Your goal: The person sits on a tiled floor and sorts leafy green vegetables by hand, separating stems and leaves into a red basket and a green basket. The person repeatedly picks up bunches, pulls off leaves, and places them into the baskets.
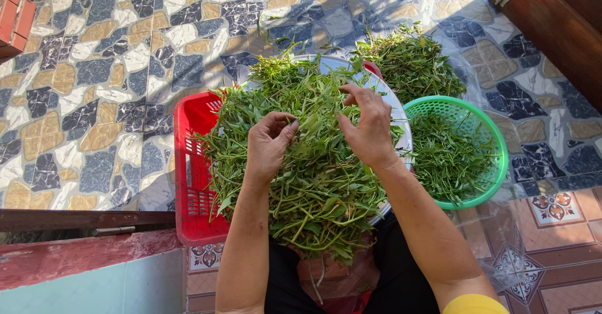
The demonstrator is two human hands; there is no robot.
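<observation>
Two hands | left hand (268,143) and right hand (367,126) fingers pinching leafy stems (313,163)

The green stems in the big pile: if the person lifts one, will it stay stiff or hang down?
Probably it droops: the green stems look thin, long and leafy. They likely feel light. Tangled neighbours may lift too, since strands cross under the left hand and right hand.
</observation>
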